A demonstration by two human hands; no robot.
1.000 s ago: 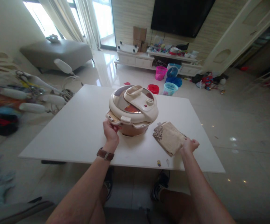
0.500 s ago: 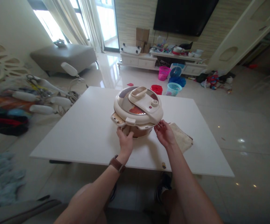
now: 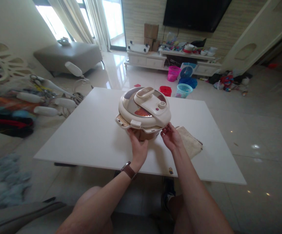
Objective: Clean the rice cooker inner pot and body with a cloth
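A cream electric pressure cooker (image 3: 128, 122) with a glossy, partly see-through lid stands on a white table (image 3: 89, 136). Its lid carries a handle, a round valve knob and a small red button. My left hand (image 3: 138, 151) presses on the front of the pot body, fingers reaching up under the rim near the left handle and thumb spread to the right. My right hand (image 3: 171, 138) has its fingers curled under the rim at the right side. The fingertips of both hands are partly hidden. Beside my right hand lies a folded beige cloth (image 3: 189, 143).
A small sticker-like piece (image 3: 171, 170) is at the table's front edge. On the floor beyond are a red bin (image 3: 165, 91), a light blue basket (image 3: 184, 90) and a pink basket (image 3: 173, 73). White lamp-like arms (image 3: 45, 111) stand to the left.
My left hand has slid rightward along the front of the cooker, away from the left handle. My right hand keeps nearly the same place. The view has shifted slightly.
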